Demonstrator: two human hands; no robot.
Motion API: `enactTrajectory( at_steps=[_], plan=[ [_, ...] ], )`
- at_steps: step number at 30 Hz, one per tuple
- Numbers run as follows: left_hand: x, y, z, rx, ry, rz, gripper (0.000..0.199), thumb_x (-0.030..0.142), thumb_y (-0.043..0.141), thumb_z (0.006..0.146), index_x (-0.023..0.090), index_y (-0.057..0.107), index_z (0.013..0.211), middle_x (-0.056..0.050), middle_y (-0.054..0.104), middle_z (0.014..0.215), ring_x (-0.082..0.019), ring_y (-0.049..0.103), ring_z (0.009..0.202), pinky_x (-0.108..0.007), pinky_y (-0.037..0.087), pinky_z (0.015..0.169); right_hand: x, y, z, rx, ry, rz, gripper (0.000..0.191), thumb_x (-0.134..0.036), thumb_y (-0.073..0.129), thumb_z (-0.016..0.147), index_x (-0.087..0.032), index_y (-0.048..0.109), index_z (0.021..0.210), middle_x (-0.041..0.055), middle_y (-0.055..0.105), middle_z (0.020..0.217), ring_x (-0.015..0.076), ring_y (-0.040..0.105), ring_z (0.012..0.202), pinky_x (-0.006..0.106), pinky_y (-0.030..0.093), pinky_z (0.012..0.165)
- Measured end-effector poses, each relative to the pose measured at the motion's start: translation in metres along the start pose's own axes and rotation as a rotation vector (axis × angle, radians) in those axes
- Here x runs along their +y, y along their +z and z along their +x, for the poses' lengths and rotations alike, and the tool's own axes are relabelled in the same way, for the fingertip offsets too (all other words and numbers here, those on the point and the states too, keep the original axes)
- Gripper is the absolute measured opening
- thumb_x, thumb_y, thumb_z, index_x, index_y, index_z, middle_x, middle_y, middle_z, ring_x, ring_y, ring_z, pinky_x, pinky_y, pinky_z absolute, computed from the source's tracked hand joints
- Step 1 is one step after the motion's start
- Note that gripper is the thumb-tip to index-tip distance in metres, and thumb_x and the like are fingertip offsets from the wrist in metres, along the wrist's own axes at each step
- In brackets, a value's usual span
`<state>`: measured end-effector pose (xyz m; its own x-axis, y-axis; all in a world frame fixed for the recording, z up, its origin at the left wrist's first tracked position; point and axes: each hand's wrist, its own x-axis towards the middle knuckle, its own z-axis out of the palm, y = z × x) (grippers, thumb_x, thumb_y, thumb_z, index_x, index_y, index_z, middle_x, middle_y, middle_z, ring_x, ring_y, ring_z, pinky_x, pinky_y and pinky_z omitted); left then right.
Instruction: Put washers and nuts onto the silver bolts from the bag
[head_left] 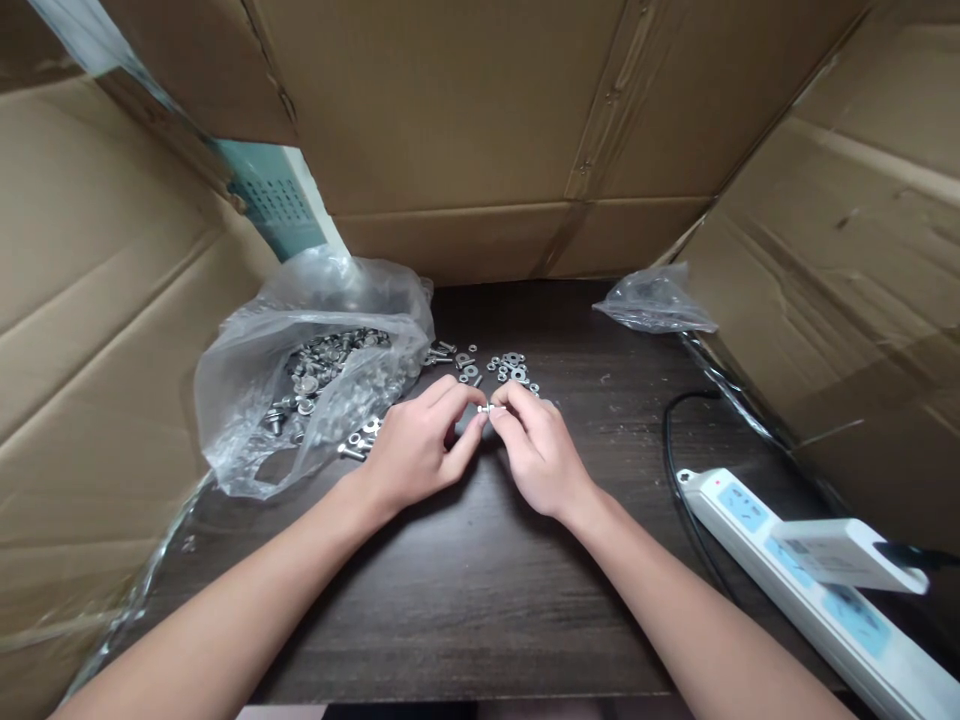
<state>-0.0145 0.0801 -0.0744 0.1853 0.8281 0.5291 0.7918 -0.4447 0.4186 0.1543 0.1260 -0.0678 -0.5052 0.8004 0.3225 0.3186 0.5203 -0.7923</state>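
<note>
A small silver bolt (484,409) with what looks like a washer on it spans the gap between my hands at the middle of the table. My left hand (420,440) pinches its left end between thumb and forefinger. From the other side my right hand (541,448) is closed on the bolt's right end; those fingertips cover any small part there. Loose washers and nuts (513,366) lie just beyond my fingers, with several bolts (442,352) near them. More bolts and washers (362,440) are partly hidden behind my left hand.
An open clear plastic bag (247,350) full of fasteners stands at the left. A smaller plastic bag (656,300) lies at the back right. A white power strip (795,590) with a plugged-in adapter and black cable (667,440) occupies the right. Cardboard walls (465,110) enclose the dark table (450,620).
</note>
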Motion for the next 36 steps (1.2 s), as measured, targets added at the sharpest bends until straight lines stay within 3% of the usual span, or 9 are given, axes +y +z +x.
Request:
enactTrajectory(
  at_steps=[18, 25, 36],
  plan=[
    [0.0013, -0.0008, 0.0008, -0.009, 0.007, -0.021, 0.014, 0.023, 0.055, 0.094, 0.017, 0.062, 0.105, 0.000, 0.059, 0.086, -0.008, 0.052, 0.063, -0.024, 0.040, 0.060, 0.0013, 0.0011, 0.0003, -0.010, 0.058, -0.049, 0.039, -0.034, 0.039, 0.102, -0.019, 0.034, 0.066, -0.0020, 0.042, 0.058, 0.0115, 0.037, 0.055, 0.029, 0.026, 0.058],
    [-0.0005, -0.0020, 0.0004, 0.018, 0.000, -0.012, 0.014, 0.025, 0.056, 0.094, 0.016, 0.061, 0.104, 0.000, 0.058, 0.085, -0.008, 0.051, 0.062, -0.024, 0.040, 0.059, 0.0005, -0.0015, 0.0003, -0.003, 0.017, 0.024, 0.020, -0.023, 0.042, 0.097, -0.018, 0.045, 0.078, 0.0000, 0.052, 0.076, 0.0136, 0.047, 0.071, 0.027, 0.033, 0.068],
    [-0.0020, 0.0003, 0.0006, -0.018, 0.043, -0.047, 0.013, 0.021, 0.054, 0.094, 0.017, 0.060, 0.105, 0.000, 0.058, 0.085, -0.009, 0.050, 0.062, -0.024, 0.039, 0.060, 0.0049, 0.0021, -0.0009, -0.018, -0.016, -0.028, 0.019, -0.023, 0.043, 0.093, -0.019, 0.041, 0.074, -0.0025, 0.045, 0.065, 0.0121, 0.041, 0.060, 0.027, 0.031, 0.060]
  ],
)
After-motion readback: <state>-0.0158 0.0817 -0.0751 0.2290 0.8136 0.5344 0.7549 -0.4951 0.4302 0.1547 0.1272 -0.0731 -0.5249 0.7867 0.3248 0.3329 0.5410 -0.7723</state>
